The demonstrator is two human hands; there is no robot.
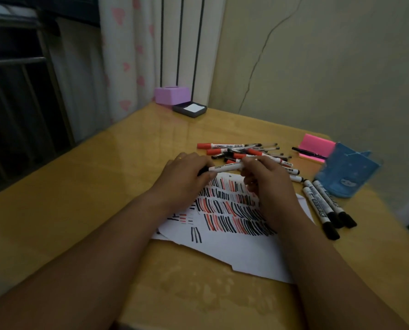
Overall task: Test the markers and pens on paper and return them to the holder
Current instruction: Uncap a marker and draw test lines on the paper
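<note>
1. The left hand (186, 177) curls round the dark cap end of a white-barrelled marker (225, 167). The right hand (267, 184) pinches the other end of the barrel in its fingertips. Both are clamped on it, and the marker lies nearly level between them, just above the far edge of the paper.
2. Whether the cap is coming off or going on cannot be told (the left fingers hide the joint). Either way the step in hand seems to be the cap. It is best to keep the pull or push straight along the barrel, with the right hand holding firm so that the tip does not jerk and mark the fingers.
3. The paper (234, 248) lies under both wrists, its upper part filled with rows of black and red strokes. A new stroke would show best on the bare lower part.
4. Beyond the hands a pile of pens and markers (237, 150) lies loose on the table (79, 198). Three black-capped markers (325, 206) lie side by side just right of the paper.
5. The blue holder (346, 172) stands at the right, near those three, and its inside cannot be seen. With so many pens lying out, most of the returning looks left to do.
</note>
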